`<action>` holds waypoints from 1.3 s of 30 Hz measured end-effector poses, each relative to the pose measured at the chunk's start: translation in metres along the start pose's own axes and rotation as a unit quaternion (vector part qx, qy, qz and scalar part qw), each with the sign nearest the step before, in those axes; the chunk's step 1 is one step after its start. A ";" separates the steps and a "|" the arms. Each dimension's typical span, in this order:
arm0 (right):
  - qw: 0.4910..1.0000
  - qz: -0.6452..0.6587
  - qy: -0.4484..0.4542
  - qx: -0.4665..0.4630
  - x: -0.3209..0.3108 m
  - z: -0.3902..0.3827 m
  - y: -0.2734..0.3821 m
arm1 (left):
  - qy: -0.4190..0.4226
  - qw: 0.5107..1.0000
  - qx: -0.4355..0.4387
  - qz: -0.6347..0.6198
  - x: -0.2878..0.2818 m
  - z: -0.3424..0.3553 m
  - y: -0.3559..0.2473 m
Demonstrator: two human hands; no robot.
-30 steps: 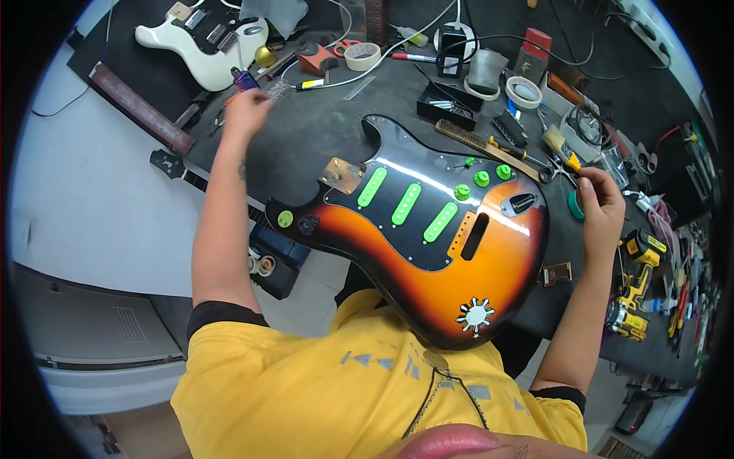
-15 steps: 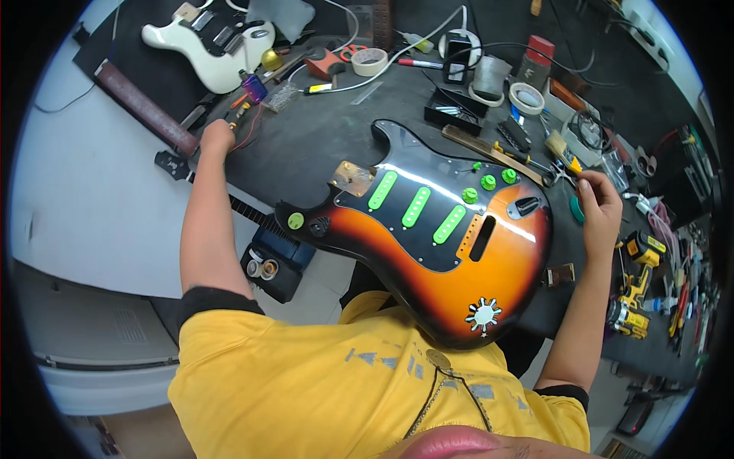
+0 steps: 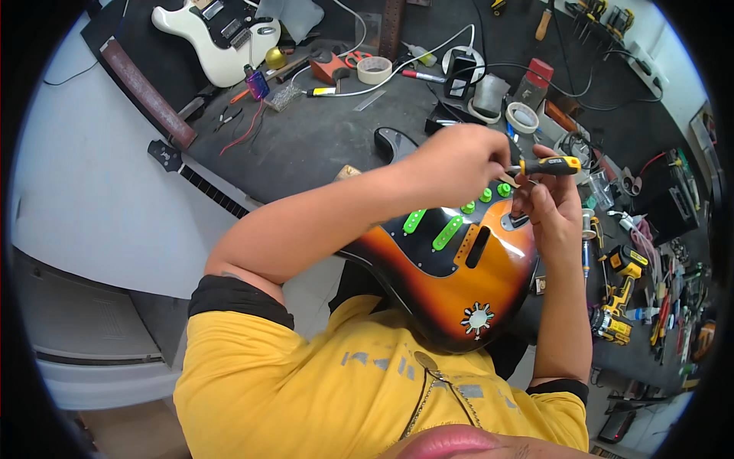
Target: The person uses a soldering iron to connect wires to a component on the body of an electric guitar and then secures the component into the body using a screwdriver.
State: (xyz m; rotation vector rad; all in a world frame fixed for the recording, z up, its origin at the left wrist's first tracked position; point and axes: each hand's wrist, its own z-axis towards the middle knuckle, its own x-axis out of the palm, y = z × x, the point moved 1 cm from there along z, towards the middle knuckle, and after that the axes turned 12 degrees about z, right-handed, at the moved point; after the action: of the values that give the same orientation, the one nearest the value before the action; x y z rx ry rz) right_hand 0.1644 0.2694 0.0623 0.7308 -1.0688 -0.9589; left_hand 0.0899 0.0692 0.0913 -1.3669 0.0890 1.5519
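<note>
An electric guitar body [image 3: 501, 287], sunburst orange and black with green pickup covers and knobs, lies across my lap against the bench. My left hand [image 3: 466, 157] reaches across it, its fingers closed at the slim end of what looks like a screwdriver [image 3: 564, 165] with a yellow-and-black handle. That handle crosses in front of my right hand [image 3: 556, 210], whose thumb and fingers are pinched together close to the tool. What the right fingers hold is too small to make out. Both hands are above the control knobs [image 3: 485, 196]. My left forearm hides part of the black pickguard.
A white guitar body [image 3: 218, 46] lies at the back left. Masking tape [image 3: 374, 70], a black tray [image 3: 443, 118] and cables clutter the bench. At the right are a yellow cordless drill [image 3: 621, 294] and several hand tools. The guitar's neck [image 3: 206, 183] extends left.
My left hand has swung from the small tools at the far left over the guitar to my right hand. The right hand has moved inward, over the guitar's edge.
</note>
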 end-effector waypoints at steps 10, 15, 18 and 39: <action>0.914 -0.171 -0.276 -0.243 -0.064 0.012 0.104 | -0.097 0.892 -0.216 0.386 -0.149 0.007 0.288; 0.922 -0.122 -0.200 -0.309 -0.077 0.019 0.160 | 0.091 0.769 -0.279 0.568 -0.236 -0.069 0.429; 0.912 -0.192 -0.152 -0.330 -0.088 0.028 0.165 | 0.105 0.811 -0.267 0.511 -0.173 -0.034 0.424; 0.929 -0.329 -0.033 -0.166 -0.075 0.023 0.147 | -0.166 0.977 -0.115 0.072 -0.096 0.052 0.160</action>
State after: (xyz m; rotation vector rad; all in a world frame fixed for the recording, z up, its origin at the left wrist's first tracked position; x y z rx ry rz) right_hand 0.1706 0.3984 0.1683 0.7894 -0.6865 -1.7036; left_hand -0.0743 -0.0330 0.0987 -1.2780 -0.2080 1.9410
